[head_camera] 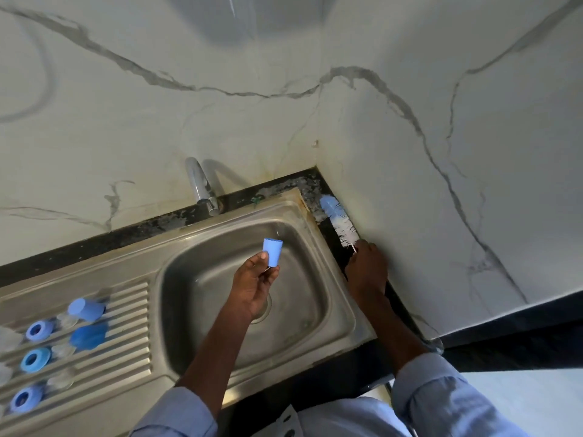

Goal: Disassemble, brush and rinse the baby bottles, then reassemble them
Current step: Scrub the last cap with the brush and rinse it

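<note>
Steel sink (318, 234) — dark counter (303, 181), marble-veined walls (441, 152).

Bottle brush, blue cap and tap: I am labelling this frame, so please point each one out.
bottle brush (342, 227): head view, on the white bristles, on the counter by the wall.
blue cap (272, 252): head view, on its side wall, held over the sink.
tap (202, 184): head view, on the chrome spout.

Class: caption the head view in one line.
Left hand holds blue cap over sink; right hand grasps bottle brush.
</note>
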`<state>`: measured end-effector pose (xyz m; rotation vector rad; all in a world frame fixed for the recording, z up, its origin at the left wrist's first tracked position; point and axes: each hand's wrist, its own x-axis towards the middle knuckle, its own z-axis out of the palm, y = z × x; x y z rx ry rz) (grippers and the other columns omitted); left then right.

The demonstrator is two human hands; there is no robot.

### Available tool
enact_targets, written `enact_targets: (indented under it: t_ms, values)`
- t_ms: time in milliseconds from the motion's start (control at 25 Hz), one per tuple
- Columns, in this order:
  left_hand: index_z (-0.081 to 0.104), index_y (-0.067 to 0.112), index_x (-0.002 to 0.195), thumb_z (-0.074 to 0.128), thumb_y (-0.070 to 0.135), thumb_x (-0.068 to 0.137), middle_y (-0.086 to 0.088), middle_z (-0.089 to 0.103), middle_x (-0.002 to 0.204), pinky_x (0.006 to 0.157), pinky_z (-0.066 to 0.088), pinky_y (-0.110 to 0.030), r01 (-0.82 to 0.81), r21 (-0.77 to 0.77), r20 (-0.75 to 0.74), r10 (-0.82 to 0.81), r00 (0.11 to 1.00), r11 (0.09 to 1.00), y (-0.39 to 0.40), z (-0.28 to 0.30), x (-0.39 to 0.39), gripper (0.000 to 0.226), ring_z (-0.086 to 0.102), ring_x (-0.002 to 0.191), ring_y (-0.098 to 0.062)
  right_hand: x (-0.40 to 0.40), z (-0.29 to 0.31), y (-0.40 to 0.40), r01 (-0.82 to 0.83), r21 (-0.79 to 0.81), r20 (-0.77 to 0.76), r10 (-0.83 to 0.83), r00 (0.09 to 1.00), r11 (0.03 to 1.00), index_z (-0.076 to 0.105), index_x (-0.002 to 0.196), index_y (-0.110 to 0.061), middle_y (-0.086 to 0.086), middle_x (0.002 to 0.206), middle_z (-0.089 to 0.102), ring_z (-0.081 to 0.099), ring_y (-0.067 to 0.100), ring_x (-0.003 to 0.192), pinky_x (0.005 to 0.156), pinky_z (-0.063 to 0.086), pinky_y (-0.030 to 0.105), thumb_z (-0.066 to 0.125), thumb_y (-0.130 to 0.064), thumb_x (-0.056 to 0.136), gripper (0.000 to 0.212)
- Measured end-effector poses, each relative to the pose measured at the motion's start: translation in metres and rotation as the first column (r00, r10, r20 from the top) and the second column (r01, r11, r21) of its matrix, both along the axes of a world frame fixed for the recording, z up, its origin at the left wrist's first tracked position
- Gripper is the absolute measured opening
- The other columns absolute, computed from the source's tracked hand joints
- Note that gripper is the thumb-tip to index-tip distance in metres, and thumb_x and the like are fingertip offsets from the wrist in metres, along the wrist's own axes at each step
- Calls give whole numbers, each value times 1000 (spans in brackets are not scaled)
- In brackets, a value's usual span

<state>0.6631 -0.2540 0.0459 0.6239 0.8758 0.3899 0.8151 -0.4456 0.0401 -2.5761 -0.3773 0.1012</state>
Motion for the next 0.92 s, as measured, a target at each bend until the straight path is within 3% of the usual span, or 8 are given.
enact_targets:
  t_ms: [200, 280, 360, 480, 560, 680, 800, 920]
  values:
    - [63, 5, 105, 63, -1, 96, -22, 64, 115, 81, 63, -30, 3, 17, 4, -3, 1000, 1000, 3, 1, -9, 10, 66, 98, -32, -5, 2, 11, 29, -109, 36, -25, 999, 994, 62, 115, -4, 20, 116, 59, 58, 41, 106, 94, 44, 46, 62, -6, 84, 31]
    - [63, 4, 106, 63, -4, 96, -24, 64, 117, 87, 62, -31, -3, 44, 7, 3, 1000, 999, 7, 2, -13, 13, 64, 108, -38, -17, 6, 25, -30, 34, 86, 27, 996, 999, 65, 118, -3, 20, 118, 61, 60, 42, 106, 94, 47, 46, 64, -7, 85, 34]
    - [63, 2, 109, 63, -5, 95, -25, 65, 117, 92, 60, -33, -6, 75, 21, 4, 1000, 997, 13, 5, -18, 16, 63, 111, -39, -36, 11, 53, -151, 280, 56, 140, 988, 948, 69, 123, -7, 14, 121, 66, 64, 34, 111, 96, 50, 41, 69, -15, 90, 34]
    - [64, -2, 114, 69, -3, 92, -27, 69, 112, 94, 60, -34, 23, 183, 28, -28, 999, 983, 29, 11, -25, 22, 68, 105, -34, -66, 26, 107, -176, 533, -288, 374, 882, 827, 70, 126, -18, -5, 120, 72, 67, 9, 110, 101, 53, 34, 74, -43, 92, 42]
    - [67, 2, 108, 72, -4, 89, -20, 75, 103, 93, 59, -35, 33, 269, 2, -34, 999, 962, 39, 15, -30, 20, 71, 99, -29, -77, 31, 137, -183, 604, -380, 482, 789, 776, 74, 119, -20, -5, 109, 77, 72, 9, 102, 98, 56, 45, 74, -41, 93, 33]
    - [69, 9, 101, 78, -4, 83, -4, 76, 92, 92, 58, -37, 62, 424, -83, -30, 996, 904, 62, 17, -38, 23, 71, 94, -22, -82, 34, 170, -155, 650, -392, 502, 771, 744, 74, 114, -24, -4, 104, 79, 74, 12, 98, 95, 58, 48, 78, -29, 91, 24]
    - [71, 11, 105, 70, -9, 87, -7, 76, 100, 96, 55, -39, 163, 520, -151, -98, 984, 838, 97, 15, -43, 27, 70, 99, -21, -79, 34, 195, -139, 648, -373, 471, 799, 749, 71, 109, -28, -7, 100, 78, 74, 7, 94, 93, 60, 42, 82, -22, 86, 25]
    - [69, 6, 104, 61, -6, 92, -12, 74, 100, 94, 54, -42, 142, 644, -346, 121, 930, 752, 137, 4, -40, 18, 68, 94, -22, -75, 31, 221, -226, 550, -311, 448, 838, 804, 68, 108, -24, -9, 101, 75, 71, 9, 95, 91, 58, 38, 85, -19, 81, 32]
